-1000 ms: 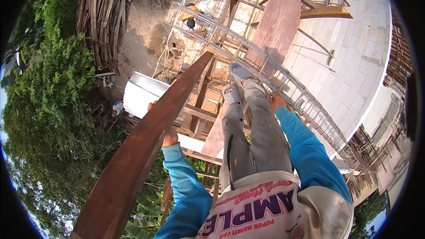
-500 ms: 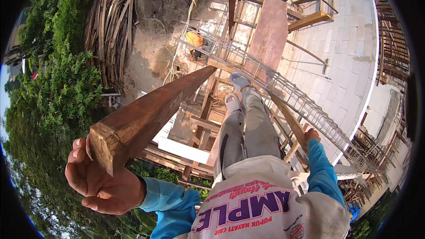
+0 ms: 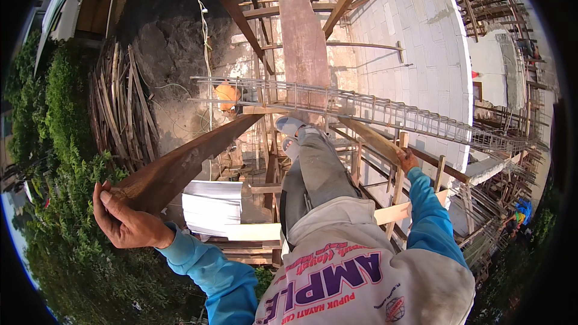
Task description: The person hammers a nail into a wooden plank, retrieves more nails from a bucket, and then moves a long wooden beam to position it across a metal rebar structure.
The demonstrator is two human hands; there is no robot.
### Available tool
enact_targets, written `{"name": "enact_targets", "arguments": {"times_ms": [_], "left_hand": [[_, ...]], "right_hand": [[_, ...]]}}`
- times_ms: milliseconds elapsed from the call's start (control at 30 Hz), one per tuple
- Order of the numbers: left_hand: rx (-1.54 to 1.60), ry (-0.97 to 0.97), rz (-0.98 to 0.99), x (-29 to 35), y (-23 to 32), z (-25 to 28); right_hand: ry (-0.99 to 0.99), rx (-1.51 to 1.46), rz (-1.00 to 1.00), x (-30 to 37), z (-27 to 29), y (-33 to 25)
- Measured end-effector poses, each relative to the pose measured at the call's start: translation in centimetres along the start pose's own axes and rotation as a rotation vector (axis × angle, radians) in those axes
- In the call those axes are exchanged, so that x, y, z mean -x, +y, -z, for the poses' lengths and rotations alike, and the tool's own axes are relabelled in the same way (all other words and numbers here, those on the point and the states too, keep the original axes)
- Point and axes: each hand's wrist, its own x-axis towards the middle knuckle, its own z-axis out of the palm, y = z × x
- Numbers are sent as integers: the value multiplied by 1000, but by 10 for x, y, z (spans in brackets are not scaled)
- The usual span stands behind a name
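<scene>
Your left hand (image 3: 133,221), splayed half a second earlier, had curled in at the end of the beam (image 3: 189,155), left of frame, seemingly steadying it; whether it gripped couldn't be told. Your right hand (image 3: 409,160) held the plank (image 3: 370,137), right of centre.

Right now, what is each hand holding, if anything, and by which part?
The left hand holds a brown wooden beam by its near end. The right hand is at the near end of a wooden plank; whether it grips cannot be told.
</scene>
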Motion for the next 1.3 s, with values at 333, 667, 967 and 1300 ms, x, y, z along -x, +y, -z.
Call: {"name": "enact_targets", "arguments": {"times_ms": [333, 667, 967, 1300], "left_hand": [[-80, 15, -74, -1, -13, 6], [-38, 92, -192, 7, 13, 7], [-1, 49, -149, 2, 11, 8], [-446, 80, -125, 1, 15, 7]], "right_hand": [[208, 126, -214, 26, 5, -61], [305, 23, -180, 21, -10, -41], [338, -11, -133, 20, -12, -43], [273, -128, -141, 27, -5, -39]]}}
